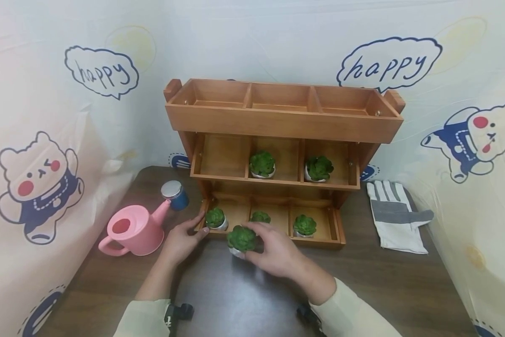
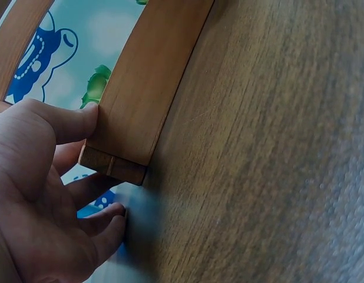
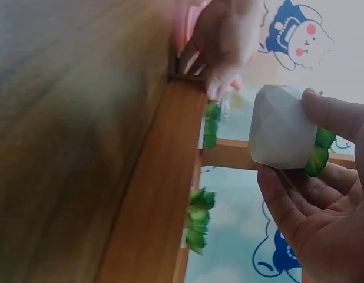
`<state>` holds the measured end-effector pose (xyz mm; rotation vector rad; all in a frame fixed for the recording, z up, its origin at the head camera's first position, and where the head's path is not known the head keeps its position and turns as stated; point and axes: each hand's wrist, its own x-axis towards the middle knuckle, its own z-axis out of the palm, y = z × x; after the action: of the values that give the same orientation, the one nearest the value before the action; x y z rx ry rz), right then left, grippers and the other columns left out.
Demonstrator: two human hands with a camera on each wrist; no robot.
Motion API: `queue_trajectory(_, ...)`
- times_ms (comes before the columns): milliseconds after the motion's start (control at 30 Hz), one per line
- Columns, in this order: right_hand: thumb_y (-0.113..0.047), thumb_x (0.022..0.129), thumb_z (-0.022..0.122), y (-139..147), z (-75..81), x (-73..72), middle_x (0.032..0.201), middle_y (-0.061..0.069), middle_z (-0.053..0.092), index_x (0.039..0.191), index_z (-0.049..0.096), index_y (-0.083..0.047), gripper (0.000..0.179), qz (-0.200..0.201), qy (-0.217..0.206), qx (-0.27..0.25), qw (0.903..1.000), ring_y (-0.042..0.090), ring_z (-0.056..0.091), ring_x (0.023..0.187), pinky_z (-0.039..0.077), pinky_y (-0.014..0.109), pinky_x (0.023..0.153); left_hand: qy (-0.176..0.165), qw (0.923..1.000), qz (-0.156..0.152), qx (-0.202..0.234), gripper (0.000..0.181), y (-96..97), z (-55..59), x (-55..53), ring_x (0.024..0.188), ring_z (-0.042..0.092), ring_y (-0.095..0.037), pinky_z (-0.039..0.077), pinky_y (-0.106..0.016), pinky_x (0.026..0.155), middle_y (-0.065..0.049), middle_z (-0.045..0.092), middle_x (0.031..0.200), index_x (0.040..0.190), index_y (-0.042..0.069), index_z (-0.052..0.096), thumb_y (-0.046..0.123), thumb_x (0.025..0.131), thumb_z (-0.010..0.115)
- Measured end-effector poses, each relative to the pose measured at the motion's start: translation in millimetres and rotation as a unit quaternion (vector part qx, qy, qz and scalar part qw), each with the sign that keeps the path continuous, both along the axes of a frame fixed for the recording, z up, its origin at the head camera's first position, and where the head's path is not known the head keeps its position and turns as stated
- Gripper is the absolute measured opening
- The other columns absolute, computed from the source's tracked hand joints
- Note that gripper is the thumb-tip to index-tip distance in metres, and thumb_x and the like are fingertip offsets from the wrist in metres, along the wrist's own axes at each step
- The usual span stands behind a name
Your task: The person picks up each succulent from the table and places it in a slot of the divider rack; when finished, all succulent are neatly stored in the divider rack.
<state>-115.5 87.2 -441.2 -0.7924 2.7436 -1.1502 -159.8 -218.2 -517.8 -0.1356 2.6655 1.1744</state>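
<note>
My right hand point(image 1: 277, 250) holds a small potted succulent point(image 1: 241, 238) in front of the bottom tier of a wooden three-tier plant shelf point(image 1: 283, 122). In the right wrist view, thumb and fingers pinch its white faceted pot point(image 3: 283, 127), which is tilted on its side in that view. With thumb on the front board and fingers around the end, my left hand point(image 1: 182, 242) grips the bottom tier's left corner point(image 2: 120, 147). Beside it in the left compartment stands another succulent point(image 1: 215, 218). The middle one point(image 1: 260, 217) is partly hidden; a third point(image 1: 304, 225) sits at right.
Two succulents stand in the middle tier, one in the centre point(image 1: 262, 164), one at right point(image 1: 318, 168). A pink watering can point(image 1: 138, 231) and a blue jar with a silver lid point(image 1: 176, 195) are left of the shelf. A grey-and-white glove point(image 1: 397, 217) lies right.
</note>
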Motion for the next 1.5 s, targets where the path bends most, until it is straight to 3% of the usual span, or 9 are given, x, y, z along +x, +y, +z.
queue_trajectory(233, -0.025, 0.085, 0.085, -3.1, 16.3, -8.0, 0.137, 0.004, 0.066, 0.145, 0.059, -0.012, 0.066, 0.015, 0.034, -0.016, 0.9992, 0.017, 0.066, 0.115, 0.056, 0.035, 0.097, 0.029, 0.9994, -0.007, -0.018, 0.069, -0.7, -1.6, -0.4, 0.146, 0.040, -0.047, 0.032, -0.073, 0.112, -0.021, 0.045, 0.158, 0.157, 0.034, 0.047, 0.060, 0.096, 0.065)
queue_trajectory(800, -0.029, 0.086, 0.084, -9.3, 50.1, -20.7, 0.143, 0.002, 0.063, 0.147, 0.058, -0.016, 0.069, 0.016, 0.085, -0.019, 0.9961, 0.016, 0.061, 0.127, 0.052, 0.034, 0.105, 0.023, 0.9995, -0.005, -0.018, 0.070, -0.5, -0.5, -1.4, 0.146, 0.039, -0.048, 0.032, -0.073, 0.112, -0.023, 0.044, 0.158, 0.157, 0.034, 0.047, 0.062, 0.095, 0.065)
queue_trajectory(1067, -0.031, 0.086, 0.085, -15.5, 68.0, -28.5, 0.144, 0.002, 0.062, 0.148, 0.057, -0.017, 0.070, 0.016, 0.102, -0.017, 0.9945, 0.015, 0.061, 0.126, 0.052, 0.033, 0.104, 0.001, 0.9999, 0.003, -0.012, 0.070, -0.1, 2.1, -1.7, 0.147, 0.037, -0.049, 0.030, -0.076, 0.110, -0.022, 0.042, 0.160, 0.156, 0.038, 0.046, 0.063, 0.094, 0.065)
queue_trajectory(1100, -0.031, 0.086, 0.085, -16.4, 70.0, -29.6, 0.144, 0.002, 0.062, 0.148, 0.057, -0.017, 0.070, 0.017, 0.103, -0.017, 0.9943, 0.014, 0.061, 0.126, 0.052, 0.033, 0.104, 0.001, 0.9999, 0.003, -0.011, 0.070, -0.3, 2.4, -2.0, 0.147, 0.037, -0.049, 0.030, -0.076, 0.110, -0.022, 0.041, 0.160, 0.156, 0.038, 0.046, 0.063, 0.094, 0.065)
queue_trajectory(1200, -0.029, 0.086, 0.084, -19.1, 74.7, -33.5, 0.143, 0.002, 0.063, 0.148, 0.057, -0.015, 0.070, 0.022, 0.114, -0.021, 0.9931, 0.009, 0.068, 0.102, 0.056, 0.029, 0.095, 0.000, 1.0000, 0.004, -0.009, 0.070, -0.9, 2.7, -2.3, 0.147, 0.036, -0.048, 0.030, -0.076, 0.111, -0.021, 0.041, 0.161, 0.156, 0.039, 0.046, 0.064, 0.094, 0.065)
queue_trajectory(1300, -0.027, 0.085, 0.084, -22.0, 78.4, -38.4, 0.142, 0.003, 0.064, 0.147, 0.058, -0.013, 0.069, 0.025, 0.134, -0.027, 0.9902, 0.010, 0.068, 0.099, 0.056, 0.030, 0.094, -0.002, 1.0000, 0.003, -0.006, 0.071, -1.9, 2.7, -2.7, 0.148, 0.037, -0.048, 0.030, -0.076, 0.111, -0.020, 0.041, 0.161, 0.157, 0.040, 0.045, 0.065, 0.093, 0.065)
queue_trajectory(1333, -0.027, 0.085, 0.084, -22.8, 79.8, -40.0, 0.141, 0.004, 0.064, 0.147, 0.059, -0.012, 0.068, 0.023, 0.141, -0.029, 0.9893, 0.011, 0.069, 0.100, 0.056, 0.030, 0.095, -0.001, 1.0000, 0.003, -0.006, 0.071, -2.2, 2.4, -3.0, 0.147, 0.037, -0.048, 0.031, -0.076, 0.111, -0.020, 0.041, 0.161, 0.157, 0.040, 0.045, 0.065, 0.093, 0.065)
queue_trajectory(1400, -0.028, 0.084, 0.084, -24.6, 82.0, -43.1, 0.142, 0.005, 0.064, 0.146, 0.060, -0.011, 0.068, 0.019, 0.152, -0.032, 0.9877, 0.014, 0.063, 0.123, 0.051, 0.032, 0.106, -0.002, 1.0000, 0.001, -0.005, 0.072, -2.7, 1.3, -3.4, 0.148, 0.037, -0.048, 0.031, -0.076, 0.110, -0.019, 0.041, 0.161, 0.157, 0.041, 0.044, 0.066, 0.093, 0.064)
queue_trajectory(1500, -0.030, 0.085, 0.085, -26.7, 85.2, -45.9, 0.143, 0.004, 0.064, 0.145, 0.060, -0.011, 0.067, 0.011, 0.151, -0.033, 0.9879, 0.017, 0.060, 0.131, 0.049, 0.032, 0.109, -0.005, 1.0000, 0.000, -0.004, 0.072, -2.5, -1.3, -2.7, 0.148, 0.037, -0.048, 0.030, -0.076, 0.110, -0.019, 0.040, 0.162, 0.157, 0.041, 0.043, 0.066, 0.093, 0.065)
